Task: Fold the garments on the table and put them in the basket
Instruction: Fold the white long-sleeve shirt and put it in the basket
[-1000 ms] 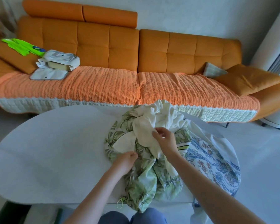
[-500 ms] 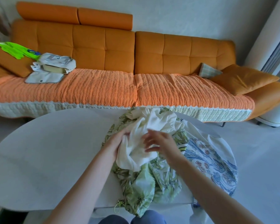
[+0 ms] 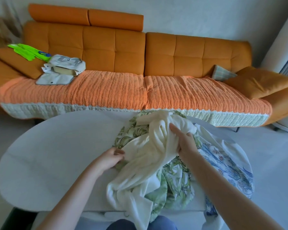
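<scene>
- The table is bare on its left half, and that looks like the best place to lay a garment flat for folding; no basket shows in this view
- The left hand sits at the left edge of the pile, fingers curled and pinched on an edge of the cream garment; the grip looks light, so a firmer hold on a hem or seam would help before pulling
- The cream garment lies crumpled on top of the pile, one end bunched at the far side, the other trailing off the near table edge; I judge the step in hand is freeing it from the pile
- The green leaf-print garment lies under it and tangled around it; lifting the cream piece up rather than dragging it sideways should keep the print from being pulled along
- The right hand is closed on a thick bunch of the cream cloth near its far end, thumb on top; shifting to a corner would let the cloth open out
- The blue floral garment hangs over the right end, partly off the edge, and could slide off if the pile is tugged
</scene>
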The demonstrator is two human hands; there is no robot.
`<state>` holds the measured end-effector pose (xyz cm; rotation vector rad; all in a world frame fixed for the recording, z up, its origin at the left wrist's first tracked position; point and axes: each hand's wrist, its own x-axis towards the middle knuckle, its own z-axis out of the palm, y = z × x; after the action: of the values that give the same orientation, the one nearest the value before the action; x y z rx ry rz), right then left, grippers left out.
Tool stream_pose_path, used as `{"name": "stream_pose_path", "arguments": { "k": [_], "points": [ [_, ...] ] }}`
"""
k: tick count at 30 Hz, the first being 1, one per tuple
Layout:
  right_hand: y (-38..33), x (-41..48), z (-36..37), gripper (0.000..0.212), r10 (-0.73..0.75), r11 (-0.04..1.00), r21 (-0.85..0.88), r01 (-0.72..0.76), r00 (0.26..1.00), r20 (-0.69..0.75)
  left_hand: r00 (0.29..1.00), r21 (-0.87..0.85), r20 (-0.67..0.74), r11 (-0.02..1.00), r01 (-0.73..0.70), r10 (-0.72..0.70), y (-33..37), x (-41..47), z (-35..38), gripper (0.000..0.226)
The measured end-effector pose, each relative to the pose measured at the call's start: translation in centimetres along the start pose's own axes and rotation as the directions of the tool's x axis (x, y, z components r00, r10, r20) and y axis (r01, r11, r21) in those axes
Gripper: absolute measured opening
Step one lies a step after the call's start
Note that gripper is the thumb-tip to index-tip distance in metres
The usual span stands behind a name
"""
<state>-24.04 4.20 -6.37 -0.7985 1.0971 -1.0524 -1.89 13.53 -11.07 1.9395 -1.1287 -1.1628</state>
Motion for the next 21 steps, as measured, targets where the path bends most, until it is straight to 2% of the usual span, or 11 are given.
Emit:
{"name": "stream_pose_path", "arguments": {
  "k": [1, 3, 6, 7, 8, 10, 13, 15, 18, 20, 21],
  "points": [
    [-0.1, -0.1, 0.2, 0.038, -0.029, 1.000, -0.004, 0.029, 0.998, 0.053, 0.997, -0.011, -0.069, 0.999, -0.036, 0.035, -0.5, 0.3, 0.0, 0.015],
    [-0.2, -0.6, 1.0, 0.028, -0.074, 0.995, -0.047, 0.085, 0.978, 0.193, 0.995, -0.177, -0.014, 0.979, -0.104, 0.103, 0.7, -0.1, 0.3, 0.029],
    [0.3, -1.0, 2.5, 0.032, -0.065, 0.950, -0.264, 0.165, 0.934, 0.352, 0.971, -0.509, 0.203, 0.861, -0.008, 0.129, 4.0, -0.9, 1.1, 0.048],
    [0.3, -1.2, 3.0, 0.034, -0.051, 0.929, -0.323, 0.183, 0.924, 0.379, 0.966, -0.569, 0.225, 0.822, 0.025, 0.127, 4.5, -0.7, 1.4, 0.051],
    [0.3, -1.1, 3.2, 0.036, -0.053, 0.916, -0.346, 0.202, 0.917, 0.395, 0.978, -0.613, 0.182, 0.790, 0.030, 0.104, 4.5, -0.2, 1.6, 0.056],
    [-0.1, -0.9, 3.2, 0.037, -0.112, 0.928, -0.293, 0.230, 0.923, 0.368, 1.000, -0.680, -0.028, 0.733, -0.010, -0.013, 3.4, 1.1, 1.5, 0.064],
    [-0.9, -0.3, 2.0, 0.028, -0.260, 0.927, -0.223, 0.302, 0.945, 0.199, 0.955, -0.734, -0.243, 0.676, -0.067, -0.169, 1.0, 2.6, -0.3, 0.043],
    [-0.9, 0.2, 1.1, 0.023, -0.293, 0.931, -0.183, 0.315, 0.946, 0.137, 0.941, -0.736, -0.267, 0.675, -0.058, -0.210, -0.1, 3.2, -1.8, 0.034],
    [-0.3, 0.7, 0.4, 0.022, -0.262, 0.935, -0.204, 0.289, 0.953, 0.152, 0.941, -0.735, -0.255, 0.677, -0.037, -0.224, -0.6, 3.5, -3.3, 0.020],
    [0.1, 0.6, 0.6, 0.023, -0.201, 0.937, -0.247, 0.248, 0.959, 0.200, 0.953, -0.727, -0.173, 0.685, 0.047, -0.248, -0.7, 3.2, -3.4, 0.017],
    [0.3, 0.5, 0.8, 0.025, -0.154, 0.934, -0.281, 0.218, 0.960, 0.233, 0.961, -0.716, -0.101, 0.689, 0.109, -0.258, -0.7, 2.9, -3.3, 0.023]
  ]
}}
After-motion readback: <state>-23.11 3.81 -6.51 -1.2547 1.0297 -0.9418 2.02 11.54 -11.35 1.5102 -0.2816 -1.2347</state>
